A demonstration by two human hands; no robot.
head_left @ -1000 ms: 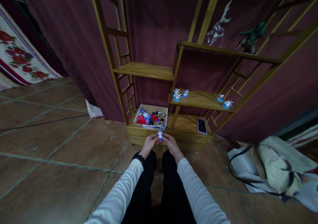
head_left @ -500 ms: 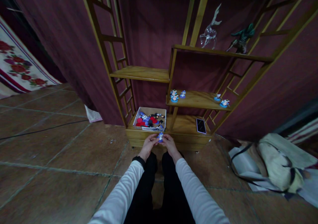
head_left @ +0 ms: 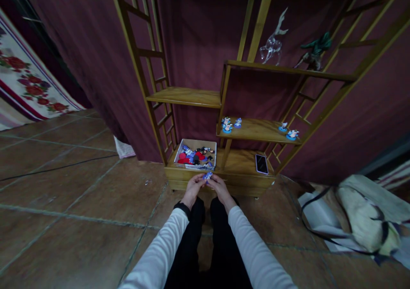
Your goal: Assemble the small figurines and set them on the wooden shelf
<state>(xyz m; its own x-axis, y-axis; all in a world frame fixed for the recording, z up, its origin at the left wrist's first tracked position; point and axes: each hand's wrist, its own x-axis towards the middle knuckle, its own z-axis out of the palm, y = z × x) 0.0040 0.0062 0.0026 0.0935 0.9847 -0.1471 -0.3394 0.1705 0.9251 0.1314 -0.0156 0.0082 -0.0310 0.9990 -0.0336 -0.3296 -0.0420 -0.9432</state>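
Between my fingertips is a small purple and white figurine, tilted over. My left hand pinches it from the left side, and my right hand grips it from the right. Just beyond them, on the cabinet's low ledge, stands an open cardboard box with purple, red and black figurine pieces inside. A similar purple figurine stands on the shelf above, close to blue and white figurines at its left end. More blue-based figurines are at that shelf's right end.
A phone lies on the low ledge at right. The upper shelf holds a clear glass deer and a dark green statue. Bags lie on the floor at right, and a black cable crosses the tiles at left.
The figurine has gone from upright to tilted between my fingers. Both hands stay on it in front of the box. The whole view has shifted slightly.
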